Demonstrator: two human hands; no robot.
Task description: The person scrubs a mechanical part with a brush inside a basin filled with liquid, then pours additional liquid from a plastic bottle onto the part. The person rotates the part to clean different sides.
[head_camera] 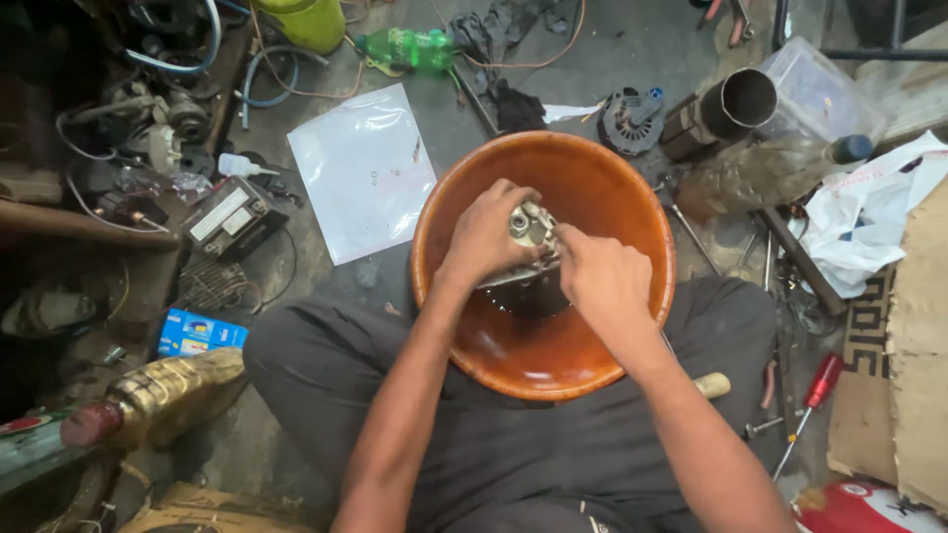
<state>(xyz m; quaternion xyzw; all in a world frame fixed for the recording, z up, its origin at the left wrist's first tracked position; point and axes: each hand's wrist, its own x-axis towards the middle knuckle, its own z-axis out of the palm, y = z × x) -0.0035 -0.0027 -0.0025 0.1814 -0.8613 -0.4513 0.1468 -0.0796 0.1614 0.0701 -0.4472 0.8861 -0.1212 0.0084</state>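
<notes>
Left hand: our left hand (486, 233) grips the grey metal engine part (528, 242) from the left, fingers clamped on its top.
Right hand: our right hand (604, 281) wraps the same part from the right, fingers closed against it.
Part: held over the dark liquid at the bottom of the orange-brown plastic basin (632, 197), which sits between our knees on the floor.
Packages: a flat clear plastic bag (363, 170) lies left of the basin; a small blue carton (197, 334) sits by our left knee; brown cardboard (913, 345) with dark lettering stands at the right edge.
Bottle: green, lying at the top (410, 47).
Tool: red-handled screwdriver (812, 400), right.
</notes>
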